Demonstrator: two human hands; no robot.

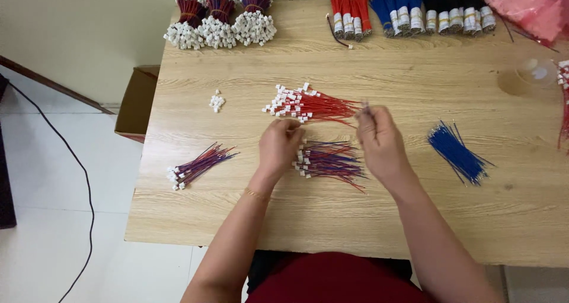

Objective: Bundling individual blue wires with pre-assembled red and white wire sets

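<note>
A loose pile of red wires with white connectors (305, 104) is spread near the middle of the wooden desk (332, 232), and it serves as the landmark here. The left hand (278, 146) is closed just below that pile, its fingertips pinching what seems to be a single connector end, though the detail is too small to be sure. The right hand (379, 140) is held to the right of the pile's wire ends, its fingers closed on a thin wire tip (365, 106) that is raised between them. Directly below the red pile, between the two hands, a pile of mixed red and blue wires (329, 159) is laid. Farther left of the pile, a small cluster of loose white connectors (217, 101) and a bundle of red and blue wires (198, 165) are seen. Well to the right, a heap of blue wires (457, 152) is placed. Above the pile, along the far edge, tied bundles with white connectors (219, 18) and red, blue and black bundles (412, 10) are lined up.
</note>
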